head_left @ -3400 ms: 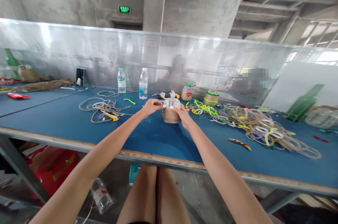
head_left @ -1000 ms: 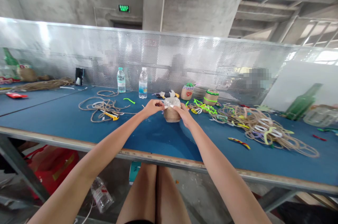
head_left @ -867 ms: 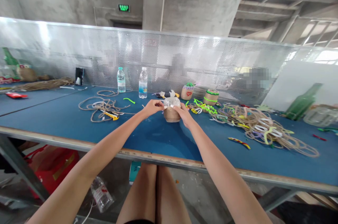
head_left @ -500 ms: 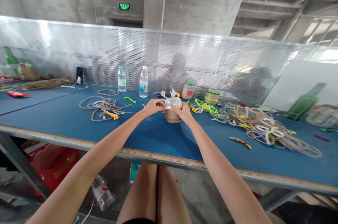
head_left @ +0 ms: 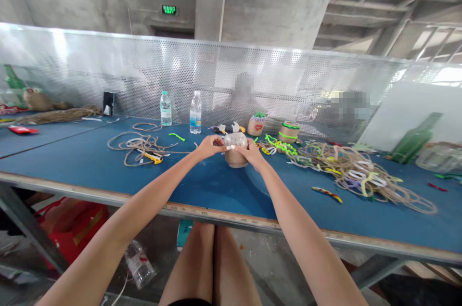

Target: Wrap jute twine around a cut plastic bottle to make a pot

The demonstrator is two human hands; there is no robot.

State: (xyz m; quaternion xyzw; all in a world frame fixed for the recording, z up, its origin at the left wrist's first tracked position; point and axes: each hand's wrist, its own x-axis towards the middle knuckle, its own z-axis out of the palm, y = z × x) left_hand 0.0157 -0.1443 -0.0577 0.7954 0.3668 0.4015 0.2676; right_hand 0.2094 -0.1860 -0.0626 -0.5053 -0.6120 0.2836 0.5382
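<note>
A clear jar (head_left: 236, 158), its lower part wrapped in tan twine, stands on the blue table in front of me. My right hand (head_left: 251, 154) is closed on the jar's right side, with the thumb across its front. At the jar's left side, the fingers of my left hand (head_left: 213, 145) are pinched together. A small white piece (head_left: 231, 147) lies against the front of the jar between my thumbs; its kind is too small to make out. Both hands partly cover the jar.
Right of the jar spreads a tangle of twine and pipe cleaners (head_left: 346, 166). A twisted pipe cleaner (head_left: 327, 194) lies nearer. Behind stand two decorated jars (head_left: 256, 125) and a water bottle (head_left: 195, 112). To the left, a yellow cutter (head_left: 153, 157) rests among twine. A perforated metal screen (head_left: 144, 65) borders the back.
Both hands stay at the jar, with almost no movement. The jar's clear end appears tilted very slightly to the left. The view has shifted a little.
</note>
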